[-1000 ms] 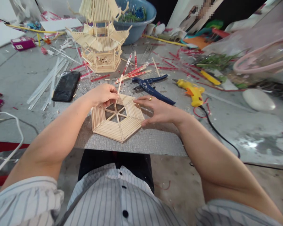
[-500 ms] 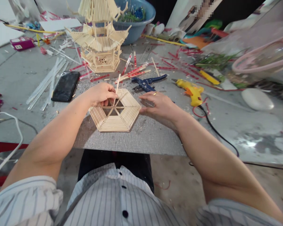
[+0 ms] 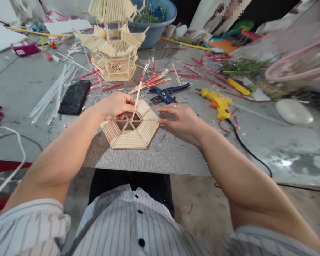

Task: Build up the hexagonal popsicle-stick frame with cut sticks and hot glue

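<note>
Ribbed wooden hexagon [image 3: 129, 139], spoked centre [image 3: 128, 120]; slim tilted stick [image 3: 139, 93].

A blue basin [image 3: 156, 33] holds greenery [image 3: 145, 17]. Left of the basin lies 1 purple packet [image 3: 25, 49]; left and in front, 1 black phone [image 3: 74, 97]. Right of the basin is 1 orange sheet [image 3: 222, 44]; right and in front, 1 white oval object [image 3: 294, 111].

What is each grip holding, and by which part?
Left grip: a wooden stick, pinched partway along. Right grip: apparently nothing, open at the hexagonal panel.
</note>
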`<state>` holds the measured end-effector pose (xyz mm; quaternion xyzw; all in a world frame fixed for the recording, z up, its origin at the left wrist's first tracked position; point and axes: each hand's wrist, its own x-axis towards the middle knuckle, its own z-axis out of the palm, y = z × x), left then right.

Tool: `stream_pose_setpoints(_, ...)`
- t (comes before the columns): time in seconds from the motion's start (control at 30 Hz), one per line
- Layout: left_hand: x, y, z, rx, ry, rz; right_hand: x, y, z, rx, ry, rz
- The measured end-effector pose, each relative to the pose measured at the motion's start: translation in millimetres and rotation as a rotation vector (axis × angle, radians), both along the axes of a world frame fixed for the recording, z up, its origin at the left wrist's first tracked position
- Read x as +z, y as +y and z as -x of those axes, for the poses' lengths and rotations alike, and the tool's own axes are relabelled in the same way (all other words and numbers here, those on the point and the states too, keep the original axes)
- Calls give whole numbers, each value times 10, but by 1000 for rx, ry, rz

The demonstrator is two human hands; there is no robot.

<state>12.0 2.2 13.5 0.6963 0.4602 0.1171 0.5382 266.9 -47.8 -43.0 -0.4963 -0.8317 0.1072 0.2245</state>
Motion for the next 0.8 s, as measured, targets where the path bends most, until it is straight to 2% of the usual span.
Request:
stream_pose_setpoints(0.1, 23, -72, -37, -108, 50, -48, 6, -2, 0, 8, 23, 0)
stream_pose_setpoints(0.2, 26, -125, -70, -195, 133, -160, 18, -7, 13, 4, 35, 4)
stream_pose_setpoints(0.37, 41, -142, -104, -214, 307, -354, 30, -13, 31, 6, 42, 18)
stream_pose_setpoints(0.53, 92, -169, -121, -260, 417, -346, 32, -14, 32, 20, 64, 32)
stream_pose_setpoints(0.7, 79, -185, -115, -324, 401, -327, 27, -15, 34, 20, 60, 26)
stream_pose_setpoints(0.8, 130, -144, -47, -285, 330, -320, 33, -31, 37, -16, 78, 5)
